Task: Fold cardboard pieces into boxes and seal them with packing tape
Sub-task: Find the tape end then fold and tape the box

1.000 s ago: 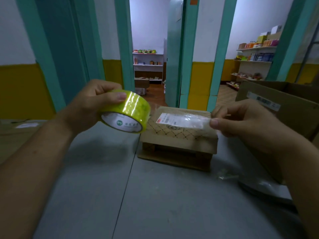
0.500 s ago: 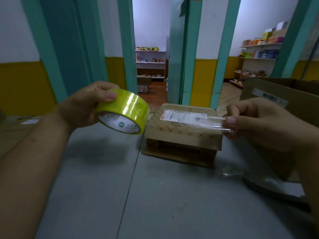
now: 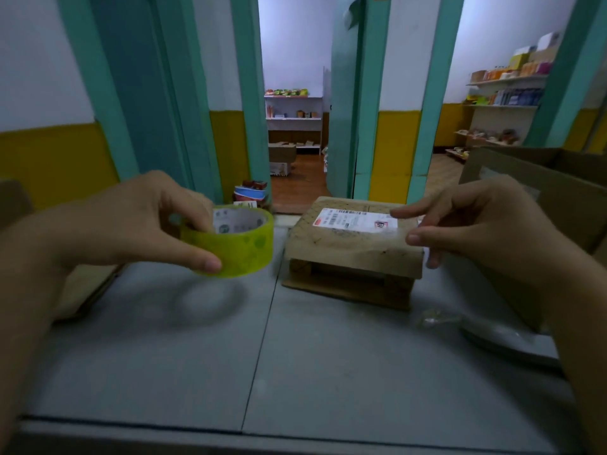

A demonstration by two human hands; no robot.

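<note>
Left hand (image 3: 131,221): thumb and fingers (image 3: 193,208) clamped on the yellow-green tape roll (image 3: 243,247), held above the table (image 3: 295,356) just left of the box (image 3: 354,254).

Right hand (image 3: 486,224): fingers loosely apart, gripping nothing, tips over the box's right top edge; contact unclear.

Box sits flat with a shipping label (image 3: 354,220) on top. An open carton (image 3: 558,198) crowds its right side.

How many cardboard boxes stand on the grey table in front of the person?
2. A small labelled box lies at centre, by the right hand; a large box stands at the right edge, partly behind that hand. Others may be outside the view.
</note>
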